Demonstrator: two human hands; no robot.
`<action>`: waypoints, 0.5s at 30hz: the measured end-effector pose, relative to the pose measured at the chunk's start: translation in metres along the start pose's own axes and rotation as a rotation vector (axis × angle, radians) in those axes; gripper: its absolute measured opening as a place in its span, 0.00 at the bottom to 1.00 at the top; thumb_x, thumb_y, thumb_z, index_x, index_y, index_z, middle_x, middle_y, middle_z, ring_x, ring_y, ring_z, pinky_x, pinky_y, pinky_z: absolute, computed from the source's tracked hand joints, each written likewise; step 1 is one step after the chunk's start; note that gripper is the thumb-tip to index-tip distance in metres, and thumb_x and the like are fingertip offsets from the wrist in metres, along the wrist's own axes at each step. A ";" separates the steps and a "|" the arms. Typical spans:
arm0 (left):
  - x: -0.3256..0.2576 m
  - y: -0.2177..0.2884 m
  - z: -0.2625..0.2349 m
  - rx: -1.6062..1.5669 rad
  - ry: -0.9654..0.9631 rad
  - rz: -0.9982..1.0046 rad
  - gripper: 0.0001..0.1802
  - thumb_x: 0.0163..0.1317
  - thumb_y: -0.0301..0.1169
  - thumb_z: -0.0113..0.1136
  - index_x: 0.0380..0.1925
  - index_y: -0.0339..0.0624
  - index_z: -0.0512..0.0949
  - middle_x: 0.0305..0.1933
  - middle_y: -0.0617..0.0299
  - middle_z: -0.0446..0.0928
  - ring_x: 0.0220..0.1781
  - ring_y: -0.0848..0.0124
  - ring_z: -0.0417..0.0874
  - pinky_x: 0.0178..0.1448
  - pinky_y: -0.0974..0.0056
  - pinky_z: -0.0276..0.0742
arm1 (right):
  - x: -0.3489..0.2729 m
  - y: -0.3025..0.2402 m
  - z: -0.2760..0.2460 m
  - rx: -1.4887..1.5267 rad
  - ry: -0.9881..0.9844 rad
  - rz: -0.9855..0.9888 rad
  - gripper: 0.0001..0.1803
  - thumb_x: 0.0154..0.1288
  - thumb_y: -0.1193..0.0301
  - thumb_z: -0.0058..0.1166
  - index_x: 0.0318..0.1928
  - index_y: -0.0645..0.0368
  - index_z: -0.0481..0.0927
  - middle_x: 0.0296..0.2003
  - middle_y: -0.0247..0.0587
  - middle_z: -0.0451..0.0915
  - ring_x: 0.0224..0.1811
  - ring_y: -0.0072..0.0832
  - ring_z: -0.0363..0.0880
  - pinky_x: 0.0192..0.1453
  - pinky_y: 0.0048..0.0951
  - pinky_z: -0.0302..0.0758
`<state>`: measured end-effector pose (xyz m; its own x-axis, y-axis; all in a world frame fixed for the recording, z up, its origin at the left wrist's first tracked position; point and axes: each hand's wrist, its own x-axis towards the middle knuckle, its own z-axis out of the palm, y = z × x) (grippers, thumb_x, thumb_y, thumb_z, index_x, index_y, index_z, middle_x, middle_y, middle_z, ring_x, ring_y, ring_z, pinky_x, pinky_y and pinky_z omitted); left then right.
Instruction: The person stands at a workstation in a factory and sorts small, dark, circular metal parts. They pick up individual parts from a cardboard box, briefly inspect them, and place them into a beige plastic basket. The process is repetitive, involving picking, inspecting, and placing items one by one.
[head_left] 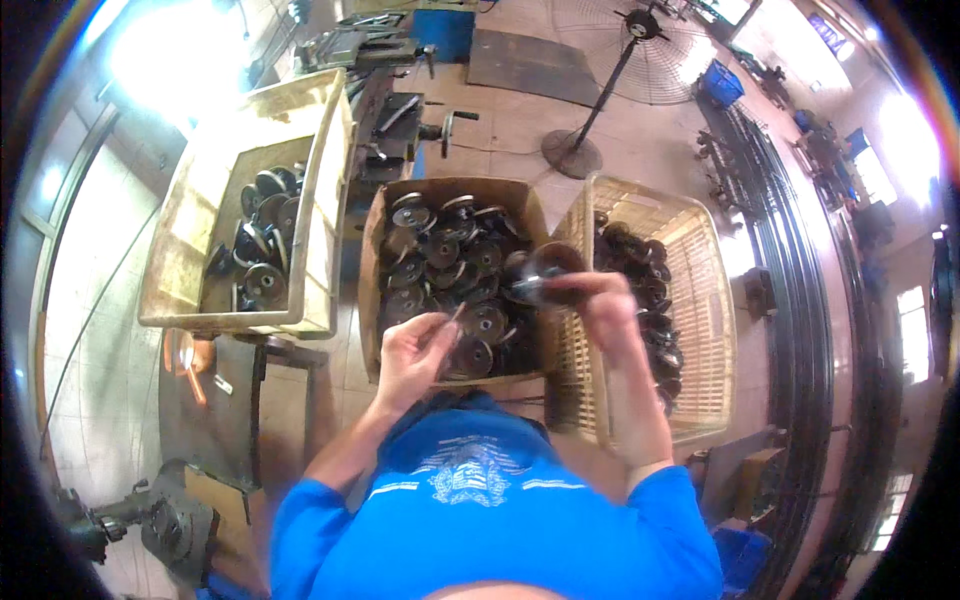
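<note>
My right hand (608, 308) grips a dark, shiny metal wheel (553, 268) with a hub, held over the border between a cardboard box and a slatted crate; motion blurs both. Thumb and fingers of my left hand (415, 352) are pinched together over the near part of the box, with a small thin stick-like piece (459, 312) poking out of them. Below it, the cardboard box (372, 300) holds many similar dark wheels (445, 250), heaped and facing different ways. More wheels (655, 290) fill the left side of the cream slatted plastic crate (712, 330).
At left, a worn cream plastic bin (320, 220) holds several wheels (265, 283). An orange-handled tool (192, 365) lies on a dark bench (215, 415). Beyond the box stand a machine with a crank handle (450, 125) and a pedestal fan (572, 155). Long dark bars (790, 300) lie at right.
</note>
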<state>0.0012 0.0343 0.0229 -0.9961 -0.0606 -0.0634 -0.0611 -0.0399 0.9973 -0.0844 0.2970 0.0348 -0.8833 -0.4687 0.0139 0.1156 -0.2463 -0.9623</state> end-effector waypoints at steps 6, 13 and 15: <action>-0.003 0.011 -0.006 0.258 0.005 0.246 0.06 0.59 0.25 0.56 0.30 0.30 0.77 0.18 0.66 0.74 0.21 0.84 0.71 0.23 0.74 0.65 | 0.005 0.034 0.093 -0.162 -0.027 0.061 0.28 0.35 0.77 0.45 0.45 0.74 0.76 0.49 0.46 0.73 0.51 0.37 0.75 0.57 0.33 0.70; -0.007 -0.007 -0.012 0.251 0.088 0.163 0.06 0.56 0.24 0.55 0.31 0.32 0.77 0.23 0.47 0.74 0.23 0.62 0.80 0.28 0.65 0.71 | -0.002 0.047 0.112 -0.059 -0.047 0.040 0.30 0.32 0.75 0.47 0.45 0.72 0.77 0.58 0.48 0.62 0.62 0.38 0.63 0.65 0.36 0.62; -0.005 -0.012 -0.015 0.284 0.111 0.220 0.05 0.56 0.24 0.55 0.31 0.32 0.77 0.24 0.46 0.75 0.25 0.60 0.80 0.28 0.64 0.71 | -0.003 0.049 0.118 -0.200 -0.032 -0.037 0.31 0.32 0.75 0.47 0.45 0.72 0.77 0.59 0.47 0.60 0.62 0.38 0.63 0.64 0.37 0.62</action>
<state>0.0082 0.0201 0.0111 -0.9755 -0.1449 0.1654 0.1232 0.2632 0.9569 -0.0226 0.1860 0.0199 -0.8702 -0.4897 0.0552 -0.0115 -0.0920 -0.9957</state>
